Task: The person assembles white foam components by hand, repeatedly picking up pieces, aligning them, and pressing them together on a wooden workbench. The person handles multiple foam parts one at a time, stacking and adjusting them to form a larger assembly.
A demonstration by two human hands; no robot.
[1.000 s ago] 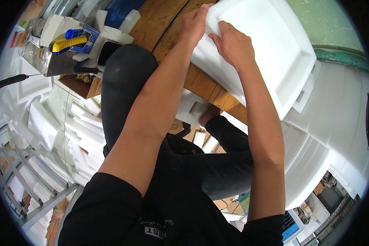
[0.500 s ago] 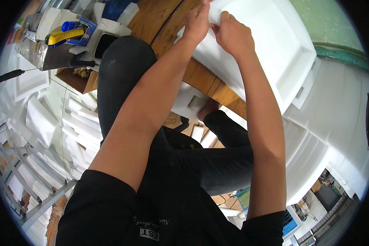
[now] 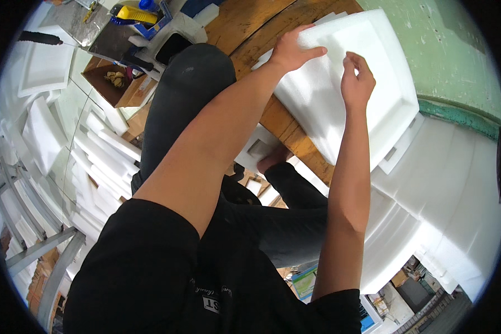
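A white foam tray (image 3: 381, 100) with a raised rim leans over the wooden bench in front of me. At its upper left edge my left hand (image 3: 293, 53) grips the rim, thumb stretched over the inner face and fingers partly hidden at the edge. My right hand (image 3: 358, 83) hovers before the tray's inner face, thumb and forefinger drawn together in a pinch. Whatever those fingertips may hold is too small to tell. More white foam edges show behind the tray, near my left fingers.
The wooden bench (image 3: 286, 119) runs beneath the tray, against a green wall (image 3: 451, 61). At upper left are a yellow-handled tool (image 3: 136, 14), a black phone-like object (image 3: 173, 48) and a cardboard box (image 3: 108, 83). Foam strips (image 3: 103, 158) lie on the floor by a metal frame (image 3: 42, 250).
My hands, close together at the tray's edge before, have moved apart. The right has come away over the inner face; the left thumb is now stretched out. The whole view has shifted.
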